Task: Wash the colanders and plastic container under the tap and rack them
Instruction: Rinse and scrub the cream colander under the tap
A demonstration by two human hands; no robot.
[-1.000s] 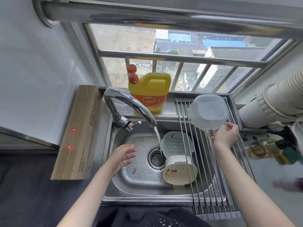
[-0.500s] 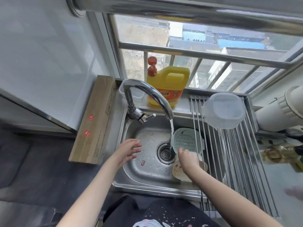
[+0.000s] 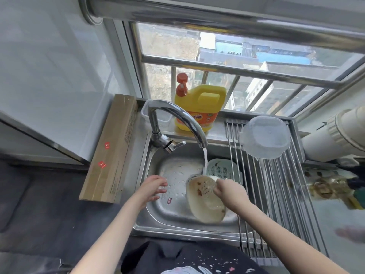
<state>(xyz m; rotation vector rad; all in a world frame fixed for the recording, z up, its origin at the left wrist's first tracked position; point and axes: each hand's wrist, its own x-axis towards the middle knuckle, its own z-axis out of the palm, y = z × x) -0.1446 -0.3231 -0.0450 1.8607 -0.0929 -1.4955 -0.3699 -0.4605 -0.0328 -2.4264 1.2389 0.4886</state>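
Observation:
My right hand (image 3: 230,191) grips the rim of a beige colander (image 3: 205,202) with red scraps on it, tilted up over the steel sink (image 3: 173,212). The tap (image 3: 177,117) runs, and its stream falls just past the colander's upper edge. A pale green colander (image 3: 222,169) lies in the sink behind it, partly under the rack. My left hand (image 3: 153,187) hovers over the sink's left side, fingers spread, holding nothing. A clear plastic container (image 3: 265,136) rests upside down at the far end of the roll-up rack (image 3: 276,194).
A yellow detergent jug (image 3: 199,107) stands on the sill behind the tap, a small clear tub (image 3: 147,115) beside it. A long cardboard box (image 3: 110,147) lies left of the sink. A white duct pipe (image 3: 335,135) and cluttered items (image 3: 331,186) sit at the right.
My right hand left the container on the rack, reached into the sink, and lifted the beige colander toward the stream. My left hand stayed over the sink's left side.

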